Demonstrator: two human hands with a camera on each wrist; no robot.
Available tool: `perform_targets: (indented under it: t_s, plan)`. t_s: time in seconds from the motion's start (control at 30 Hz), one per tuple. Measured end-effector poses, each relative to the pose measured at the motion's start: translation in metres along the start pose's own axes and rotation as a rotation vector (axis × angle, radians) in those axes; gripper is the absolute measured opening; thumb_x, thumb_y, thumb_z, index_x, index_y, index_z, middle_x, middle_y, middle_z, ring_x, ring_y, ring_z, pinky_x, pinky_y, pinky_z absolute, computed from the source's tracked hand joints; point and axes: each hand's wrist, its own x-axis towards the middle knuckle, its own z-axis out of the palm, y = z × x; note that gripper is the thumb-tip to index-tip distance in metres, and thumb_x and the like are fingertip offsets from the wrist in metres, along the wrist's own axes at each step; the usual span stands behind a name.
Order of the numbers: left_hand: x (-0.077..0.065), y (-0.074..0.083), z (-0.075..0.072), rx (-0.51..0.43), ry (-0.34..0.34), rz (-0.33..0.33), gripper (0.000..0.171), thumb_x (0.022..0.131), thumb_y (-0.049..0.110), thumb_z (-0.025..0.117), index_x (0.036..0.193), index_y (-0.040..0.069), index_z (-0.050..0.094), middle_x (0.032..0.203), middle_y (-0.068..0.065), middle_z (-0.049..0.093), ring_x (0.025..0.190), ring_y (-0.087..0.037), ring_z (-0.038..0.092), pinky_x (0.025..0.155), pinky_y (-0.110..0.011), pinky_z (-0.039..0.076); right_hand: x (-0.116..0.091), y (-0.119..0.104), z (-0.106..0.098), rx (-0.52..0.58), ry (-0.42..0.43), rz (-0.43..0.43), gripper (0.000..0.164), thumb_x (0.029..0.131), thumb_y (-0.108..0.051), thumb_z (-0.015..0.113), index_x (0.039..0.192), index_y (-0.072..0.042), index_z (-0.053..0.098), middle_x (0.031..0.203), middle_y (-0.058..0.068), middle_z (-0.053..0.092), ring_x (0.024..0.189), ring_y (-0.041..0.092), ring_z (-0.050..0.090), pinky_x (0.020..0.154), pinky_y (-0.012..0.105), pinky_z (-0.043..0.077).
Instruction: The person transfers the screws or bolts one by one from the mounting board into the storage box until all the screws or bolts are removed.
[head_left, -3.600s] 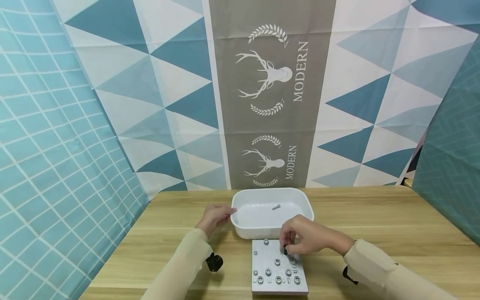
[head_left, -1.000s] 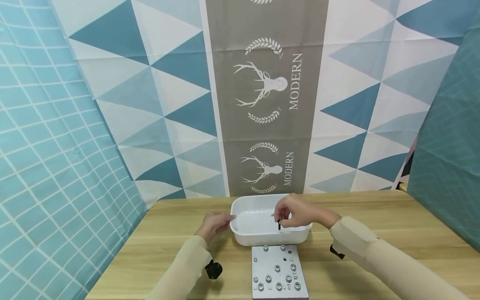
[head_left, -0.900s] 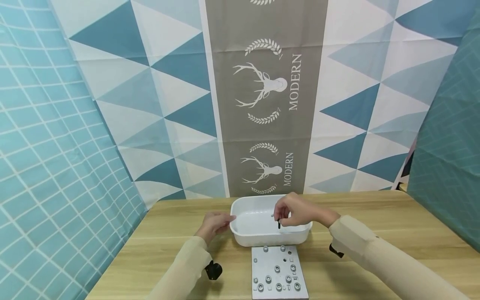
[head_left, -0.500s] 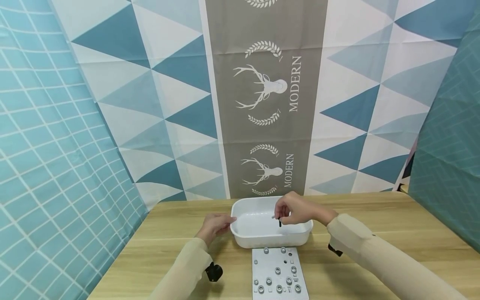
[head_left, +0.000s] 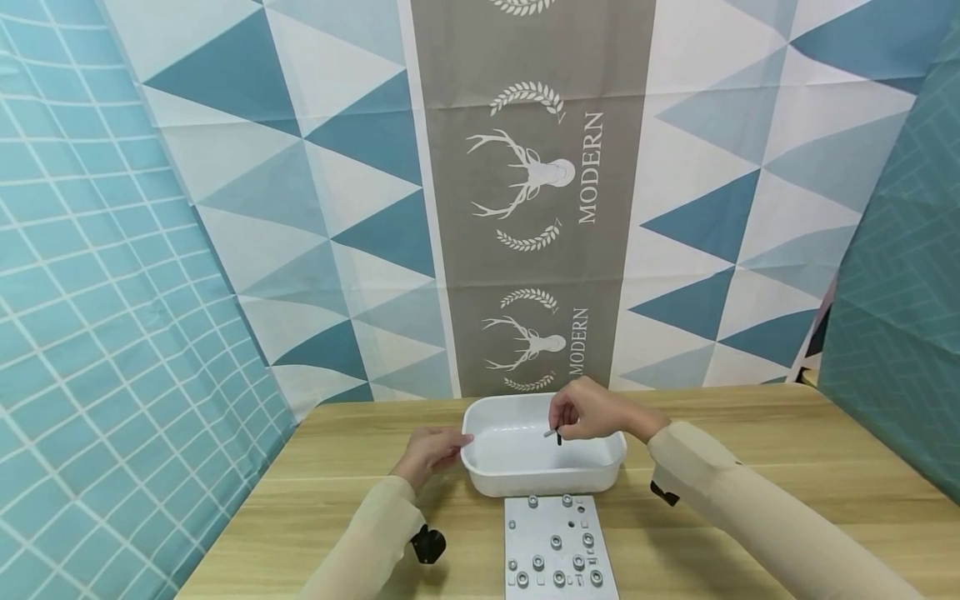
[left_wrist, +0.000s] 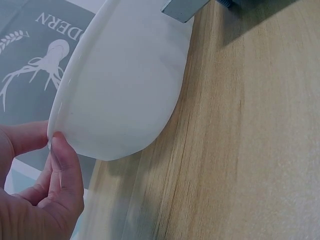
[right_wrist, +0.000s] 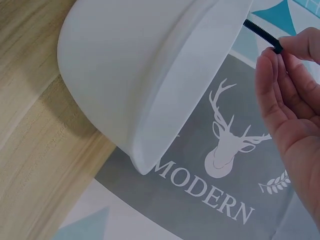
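Observation:
My right hand (head_left: 588, 410) is over the white plastic tub (head_left: 540, 483), pinching a black screw (head_left: 559, 438) between thumb and fingertips. In the right wrist view the threaded shank of the black screw (right_wrist: 261, 34) points away from the fingers, its head at the fingertips. Partly covered by that hand in the head view, a silver bolt (head_left: 549, 433) shows over the tub's floor. My left hand (head_left: 431, 452) grips the tub's left rim between thumb and fingers; the left wrist view shows this hand (left_wrist: 52, 187) close up.
In front of the tub, a silver metal block (head_left: 534, 531) carries several socket-head bolts and shows two dark holes near its far right corner. Beneath everything is a wooden table (head_left: 712, 467). Patterned cloth (head_left: 525, 167) hangs behind it, with more at both sides.
My right hand has moved from the metal block to above the tub, carrying the black screw, and lately rose slightly. My left hand stays on the rim.

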Motion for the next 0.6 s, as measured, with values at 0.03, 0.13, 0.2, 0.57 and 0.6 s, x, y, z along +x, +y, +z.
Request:
perform_targets:
  t_s: [0.03,0.13,0.2,0.57,0.6]
  plan:
    - [0.000,0.000,0.000,-0.004,0.000,0.000,0.035,0.082,0.010,0.076,0.109,-0.009,0.066,0.084,-0.005,0.065,0.076,-0.013,0.064,0.067,-0.019,0.057,0.001,0.000,0.000,-0.001,0.000,0.005,0.007,0.078,0.000,0.067,0.079,-0.005,0.071,0.073,0.001,0.071,0.063,-0.006,0.055,0.060,0.015,0.052]
    - [0.000,0.000,0.000,-0.006,0.004,0.000,0.035,0.081,0.010,0.077,0.109,-0.009,0.067,0.083,-0.005,0.064,0.076,-0.013,0.064,0.066,-0.019,0.057,0.003,0.001,-0.001,-0.006,0.002,0.016,0.007,0.078,0.000,0.068,0.078,-0.006,0.071,0.074,0.002,0.071,0.064,-0.006,0.055,0.060,0.015,0.053]
    - [0.001,0.000,-0.001,-0.007,0.002,0.003,0.034,0.081,0.010,0.077,0.108,-0.008,0.067,0.084,-0.005,0.065,0.075,-0.013,0.064,0.066,-0.019,0.057,0.005,0.002,-0.002,-0.007,0.003,0.022,0.007,0.078,0.000,0.068,0.078,-0.006,0.071,0.074,0.002,0.071,0.064,-0.006,0.056,0.061,0.015,0.053]
    - [0.001,-0.003,-0.002,-0.020,-0.015,0.027,0.032,0.083,0.009,0.075,0.108,-0.010,0.066,0.085,-0.008,0.067,0.072,-0.010,0.063,0.068,-0.020,0.057,0.017,0.004,-0.001,0.016,-0.011,0.060,0.005,0.079,0.000,0.068,0.081,-0.002,0.072,0.075,0.004,0.072,0.063,-0.004,0.057,0.061,0.015,0.053]
    - [0.001,-0.003,-0.002,-0.022,-0.016,0.027,0.033,0.083,0.009,0.075,0.108,-0.010,0.066,0.085,-0.008,0.067,0.072,-0.010,0.063,0.069,-0.021,0.058,0.018,0.005,-0.001,0.017,-0.013,0.068,0.005,0.079,0.000,0.068,0.081,-0.002,0.072,0.075,0.003,0.072,0.064,-0.004,0.057,0.061,0.014,0.052]
